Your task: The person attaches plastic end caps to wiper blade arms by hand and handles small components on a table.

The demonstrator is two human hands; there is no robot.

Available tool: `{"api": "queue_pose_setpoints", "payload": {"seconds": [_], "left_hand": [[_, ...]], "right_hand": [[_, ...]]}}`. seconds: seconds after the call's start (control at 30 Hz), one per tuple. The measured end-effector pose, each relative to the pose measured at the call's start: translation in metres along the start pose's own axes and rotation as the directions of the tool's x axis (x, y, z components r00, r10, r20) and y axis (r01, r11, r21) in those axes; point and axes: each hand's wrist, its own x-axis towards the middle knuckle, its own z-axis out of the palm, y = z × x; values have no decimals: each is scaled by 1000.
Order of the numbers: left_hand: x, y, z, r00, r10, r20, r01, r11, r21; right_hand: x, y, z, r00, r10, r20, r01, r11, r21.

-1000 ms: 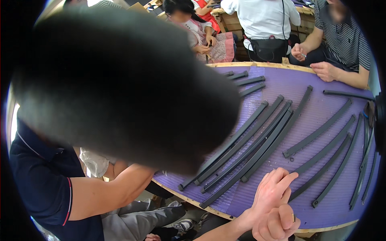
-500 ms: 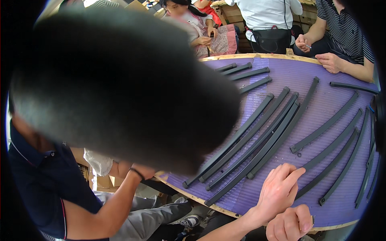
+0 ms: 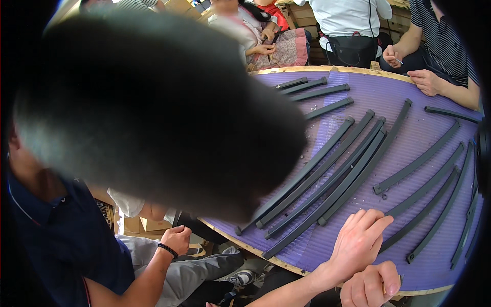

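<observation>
In the head view, the left hand [image 3: 359,243], at lower right of the frame, is loosely curled over the edge of the purple tabletop [image 3: 378,92], and whether it grips anything cannot be told. Just below it, the right hand [image 3: 369,287] is closed in a fist around a small yellowish piece [image 3: 384,288], mostly hidden. Long dark bars [image 3: 417,166] lie across the centre and right, while a blurred black shape [image 3: 153,112] covers the upper left.
</observation>
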Motion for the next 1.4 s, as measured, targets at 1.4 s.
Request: {"api": "queue_pose_setpoints", "payload": {"seconds": [1.4], "left_hand": [[-86,40,-21,989,124,79,-137,972,188]], "right_hand": [[-76,91,30,986,154,-55,-158,986,-62]]}}
